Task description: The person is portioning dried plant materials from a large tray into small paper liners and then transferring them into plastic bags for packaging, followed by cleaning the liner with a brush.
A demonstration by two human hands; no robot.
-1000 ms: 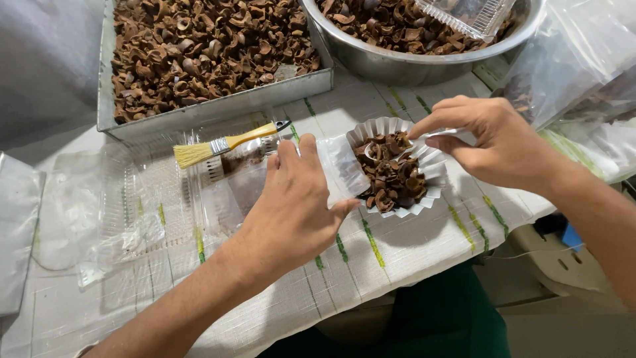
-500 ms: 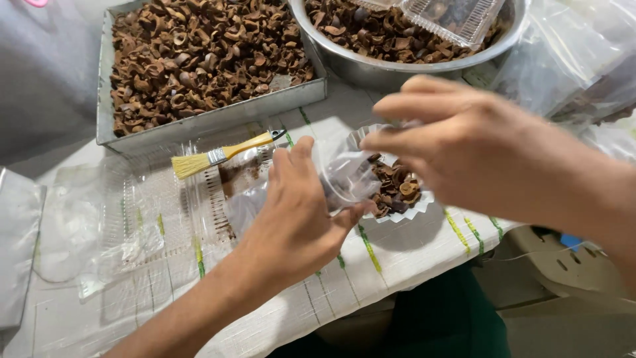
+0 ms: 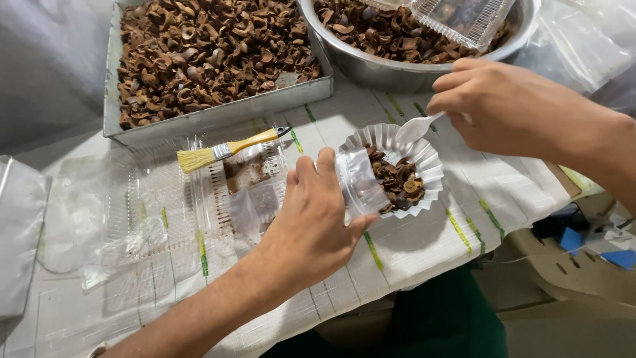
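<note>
My left hand (image 3: 311, 222) grips the near edge of a clear fluted plastic cup (image 3: 424, 156), tilted on the white cloth, with brown shell pieces (image 3: 396, 182) inside. My right hand (image 3: 513, 109) hovers above the cup's far right rim and pinches a small white plastic spoon (image 3: 414, 129), whose bowl points down into the cup.
A metal tray (image 3: 218, 116) of brown shells sits at the back left. A steel bowl (image 3: 397, 69) of shells with a clear plastic lid (image 3: 464, 20) stands at the back right. A yellow-handled brush (image 3: 225, 149) lies on clear plastic trays (image 3: 159, 212).
My right hand has lifted from over the cup and moved back right, now showing the white spoon. My left hand keeps hold of the cup, which is tilted more.
</note>
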